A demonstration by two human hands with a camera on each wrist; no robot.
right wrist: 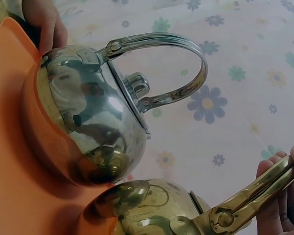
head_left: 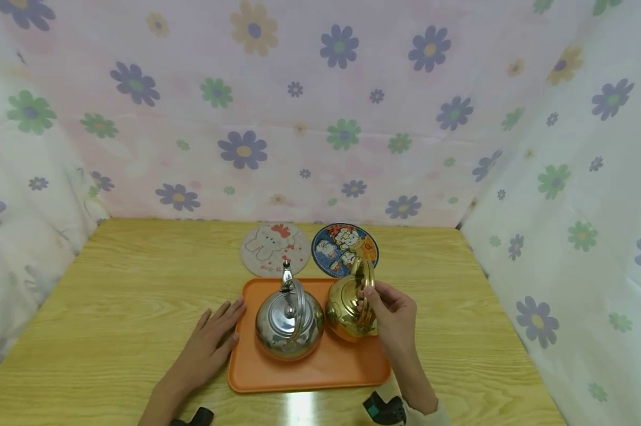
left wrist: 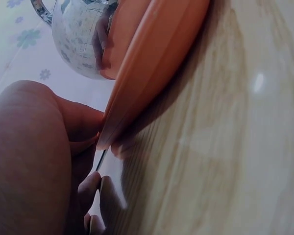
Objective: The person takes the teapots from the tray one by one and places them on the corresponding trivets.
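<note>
An orange tray (head_left: 310, 373) lies on the wooden table and carries a silver kettle (head_left: 288, 319) and a gold kettle (head_left: 349, 307). My right hand (head_left: 389, 310) grips the gold kettle's handle (right wrist: 255, 198), and the kettle leans toward the back. My left hand (head_left: 216, 337) lies flat on the table with straight fingers against the tray's left edge (left wrist: 137, 93). The silver kettle (right wrist: 93, 112) stands upright on the tray (right wrist: 14, 161), handle raised.
Two round coasters lie behind the tray: a pale one with a cartoon animal (head_left: 274, 248) and a blue patterned one (head_left: 342, 247). Flowered cloth walls enclose the table on three sides. Bare wood (head_left: 113, 296) spreads left and right of the tray.
</note>
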